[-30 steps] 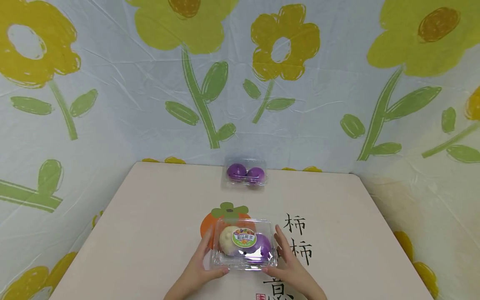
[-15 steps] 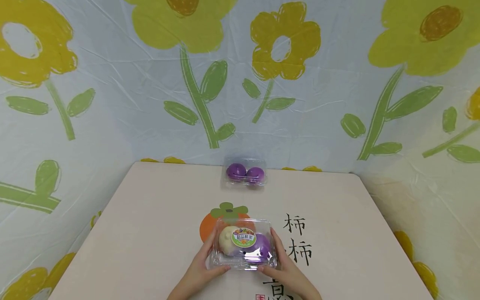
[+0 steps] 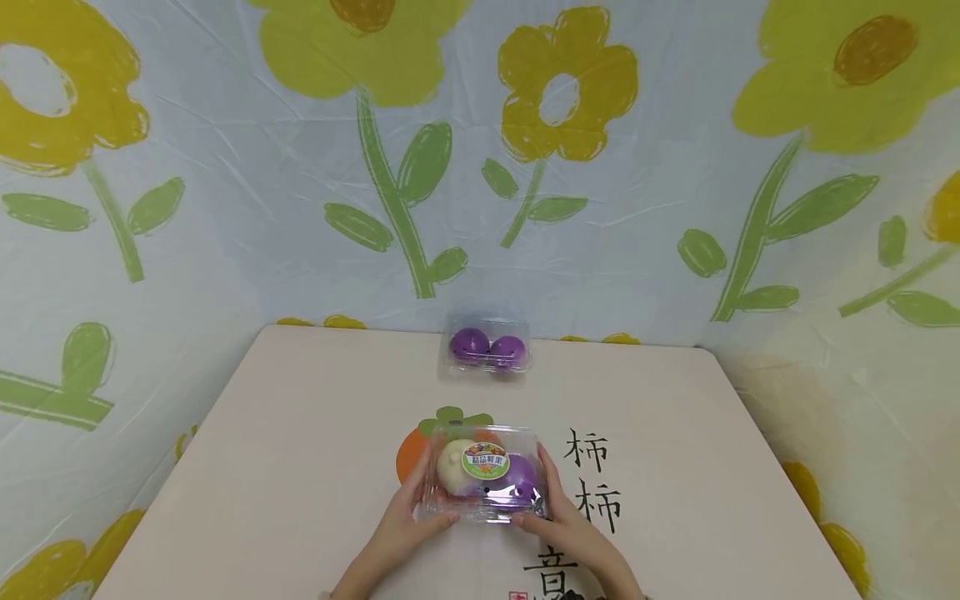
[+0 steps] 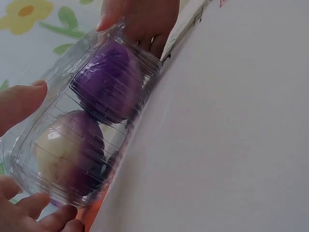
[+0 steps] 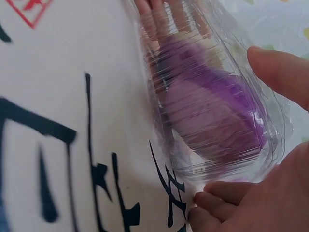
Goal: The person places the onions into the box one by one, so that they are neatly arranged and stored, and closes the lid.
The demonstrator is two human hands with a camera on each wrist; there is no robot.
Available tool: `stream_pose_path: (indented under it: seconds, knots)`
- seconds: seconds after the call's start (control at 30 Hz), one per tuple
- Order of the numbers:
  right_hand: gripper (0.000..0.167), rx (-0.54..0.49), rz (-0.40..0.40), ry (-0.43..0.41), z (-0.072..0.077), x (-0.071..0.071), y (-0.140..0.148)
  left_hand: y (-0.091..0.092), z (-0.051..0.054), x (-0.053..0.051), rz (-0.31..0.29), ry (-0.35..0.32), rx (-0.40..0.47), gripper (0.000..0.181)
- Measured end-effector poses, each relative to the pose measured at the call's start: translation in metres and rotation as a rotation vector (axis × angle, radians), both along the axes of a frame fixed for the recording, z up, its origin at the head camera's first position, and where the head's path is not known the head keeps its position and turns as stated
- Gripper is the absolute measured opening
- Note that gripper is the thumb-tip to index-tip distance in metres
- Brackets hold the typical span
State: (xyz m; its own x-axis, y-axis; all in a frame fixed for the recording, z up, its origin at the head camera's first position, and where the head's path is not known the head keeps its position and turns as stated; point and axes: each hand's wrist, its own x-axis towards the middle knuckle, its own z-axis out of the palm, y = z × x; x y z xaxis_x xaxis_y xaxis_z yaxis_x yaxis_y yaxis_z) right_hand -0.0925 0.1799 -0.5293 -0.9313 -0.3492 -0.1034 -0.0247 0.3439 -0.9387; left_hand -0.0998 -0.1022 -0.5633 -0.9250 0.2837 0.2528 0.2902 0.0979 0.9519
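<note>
A clear plastic fruit box (image 3: 483, 433) with a round label (image 3: 485, 461) is held between both hands near the front middle of the table. Inside lie two round purple-toned objects, one partly cream (image 4: 63, 150), the other mostly purple (image 5: 217, 111); their kind is unclear. My left hand (image 3: 401, 521) grips the box's left end, thumb at its near edge and fingers along the side. On the opposite end my right hand (image 3: 566, 521) grips it the same way. Both wrist views show curled fingertips low against the box's ends.
At the table's back edge stands a second clear box (image 3: 487, 325) with two purple round objects. The pale table mat (image 3: 300, 417) bears a printed orange persimmon (image 3: 411, 454) and black characters (image 3: 598, 504). Flower-patterned cloth (image 3: 637, 250) hangs behind and at both sides.
My right hand's fingers have come in against the box's right side. Held in both hands, the box has shifted slightly up in the head view. The back box stays in place.
</note>
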Motion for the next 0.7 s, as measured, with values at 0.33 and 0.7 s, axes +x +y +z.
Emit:
stream_pose_path:
  seconds: [0.33, 0.7]
  knots:
    - [0.109, -0.023, -0.003, -0.012, 0.002, -0.018, -0.001, 0.003, 0.002, -0.017, 0.039, -0.091, -0.027, 0.103]
    - [0.106, -0.106, 0.019, -0.005, 0.002, -0.042, 0.002, 0.006, 0.003, -0.038, 0.042, -0.113, -0.074, 0.104]
